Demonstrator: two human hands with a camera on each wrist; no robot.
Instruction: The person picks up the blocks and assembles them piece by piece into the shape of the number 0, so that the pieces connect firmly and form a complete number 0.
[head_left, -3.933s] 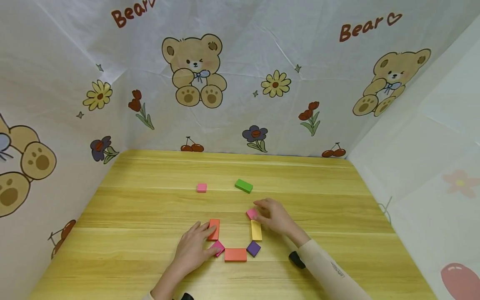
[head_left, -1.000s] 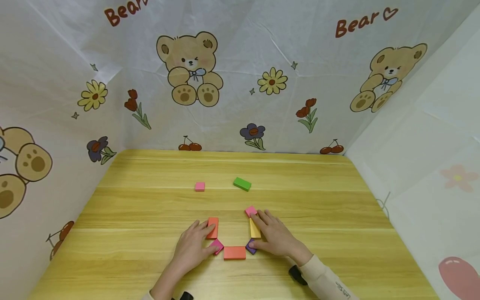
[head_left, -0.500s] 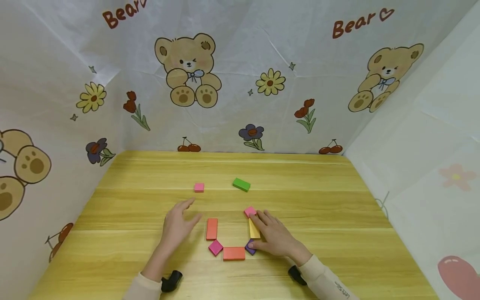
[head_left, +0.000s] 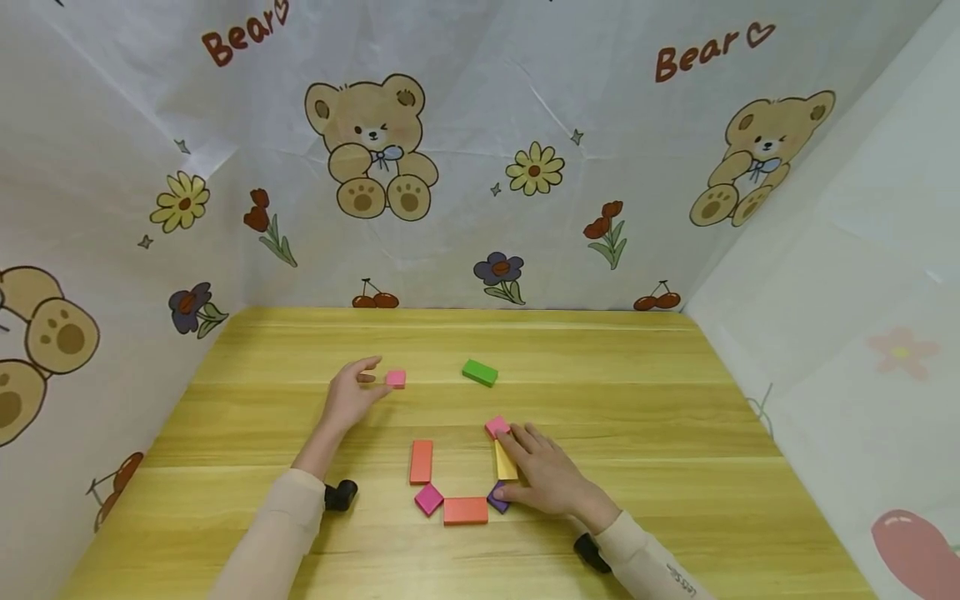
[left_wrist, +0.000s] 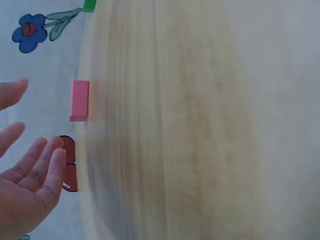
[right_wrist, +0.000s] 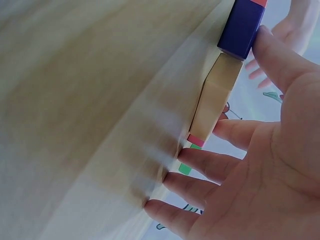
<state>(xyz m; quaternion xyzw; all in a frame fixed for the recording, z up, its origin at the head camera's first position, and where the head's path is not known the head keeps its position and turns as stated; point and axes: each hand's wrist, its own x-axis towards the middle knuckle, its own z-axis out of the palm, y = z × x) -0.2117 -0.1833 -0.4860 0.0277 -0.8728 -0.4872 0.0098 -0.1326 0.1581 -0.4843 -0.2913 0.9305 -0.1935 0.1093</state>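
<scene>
My left hand [head_left: 351, 396] is at a small pink block [head_left: 396, 379] at the back of the table, its fingers parted around the block's left side. In the left wrist view that block [left_wrist: 80, 100] stands apart from the fingers. My right hand [head_left: 549, 477] lies over the right side of a U-shaped row of blocks. Its thumb touches the purple block [head_left: 496, 502], and its index finger reaches the yellow block [head_left: 506, 463] and another pink block [head_left: 497, 427]. The row also has an upright orange-red block [head_left: 421, 462], a magenta block [head_left: 429, 499] and a flat orange-red block [head_left: 466, 511].
A green block [head_left: 480, 372] lies at the back, right of the lone pink block. The wooden table [head_left: 637, 400] meets a bear-printed cloth [head_left: 450, 242] at its far edge, and more cloth rises at both sides. Black wrist devices [head_left: 341, 496] sit at both wrists.
My left hand has left the orange-red and magenta blocks and moved forward to the lone pink block. Earlier, my right hand came down from the upper pink block to span the purple block too.
</scene>
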